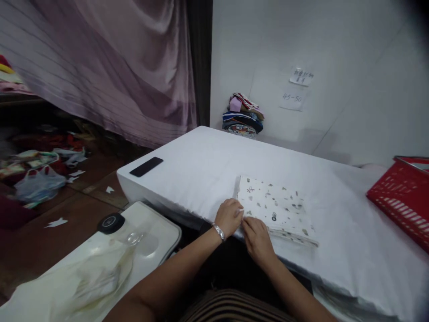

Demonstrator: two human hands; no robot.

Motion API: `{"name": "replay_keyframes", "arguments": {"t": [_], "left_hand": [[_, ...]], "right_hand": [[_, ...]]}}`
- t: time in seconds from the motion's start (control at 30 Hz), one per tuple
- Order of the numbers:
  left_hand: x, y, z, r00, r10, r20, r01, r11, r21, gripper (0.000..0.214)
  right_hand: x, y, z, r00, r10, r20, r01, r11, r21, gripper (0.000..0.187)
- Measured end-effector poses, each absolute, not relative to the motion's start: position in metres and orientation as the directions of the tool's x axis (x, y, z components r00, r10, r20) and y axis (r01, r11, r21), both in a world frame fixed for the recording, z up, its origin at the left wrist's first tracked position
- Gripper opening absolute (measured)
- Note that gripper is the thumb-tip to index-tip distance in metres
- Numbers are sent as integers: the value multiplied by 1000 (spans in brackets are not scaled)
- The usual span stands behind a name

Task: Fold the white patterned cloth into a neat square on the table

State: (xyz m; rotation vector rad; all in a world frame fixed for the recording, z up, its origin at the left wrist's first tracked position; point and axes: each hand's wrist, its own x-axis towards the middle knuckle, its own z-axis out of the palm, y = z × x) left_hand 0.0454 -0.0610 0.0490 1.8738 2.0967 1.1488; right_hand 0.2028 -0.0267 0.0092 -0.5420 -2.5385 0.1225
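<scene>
A folded white cloth with small dark prints (278, 208) lies flat on the white-covered table (208, 165), near its front edge. My left hand (228, 217), with a watch on the wrist, pinches the cloth's near left corner with curled fingers. My right hand (256, 237) rests right beside it, fingers closed on the cloth's front edge. Both hands nearly touch each other.
A black phone (146, 166) lies at the table's left corner. A red basket (404, 197) stands at the right. A pile of folded fabrics (243, 115) sits against the far wall. A white stool top with clear plastic bags (110, 264) is at my left; scraps litter the floor.
</scene>
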Motion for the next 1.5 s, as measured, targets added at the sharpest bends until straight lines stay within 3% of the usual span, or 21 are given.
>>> {"name": "replay_keyframes", "arguments": {"t": [0.07, 0.13, 0.23, 0.33, 0.73, 0.93, 1.07, 1.23, 1.37, 1.5], "left_hand": [[47, -49, 51, -139, 900, 413, 847, -108, 521, 24], [47, -39, 46, -65, 940, 335, 886, -100, 454, 32], [43, -32, 31, -54, 981, 188, 925, -22, 380, 38], [39, -31, 20, -52, 986, 161, 942, -5, 336, 42], [40, -31, 21, -75, 983, 167, 935, 12, 354, 43], [40, -32, 21, -80, 984, 158, 934, 19, 357, 43], [40, -33, 20, -89, 984, 155, 930, 26, 368, 42], [40, -35, 21, -93, 982, 165, 926, 24, 376, 41], [40, -36, 21, -90, 985, 148, 922, 26, 387, 42], [35, -38, 18, -76, 988, 131, 919, 19, 393, 43]], "right_hand": [[201, -30, 12, -786, 415, 458, 363, 910, -201, 38], [202, -32, 16, -799, 423, 428, 373, 906, -200, 39], [210, -33, 23, -816, 427, 391, 385, 904, -184, 41], [230, -27, 26, -800, 474, 367, 435, 880, -189, 41], [362, 4, 13, -538, 736, 411, 775, 624, -102, 37], [362, 14, 17, -416, 774, 477, 797, 563, -218, 34], [333, 34, 36, -440, 731, 521, 710, 639, -296, 38], [289, 78, 51, -479, 770, 422, 664, 632, -399, 49], [273, 102, 33, -532, 825, 190, 778, 565, -274, 54], [274, 103, 11, -542, 824, 163, 816, 563, -132, 53]]}}
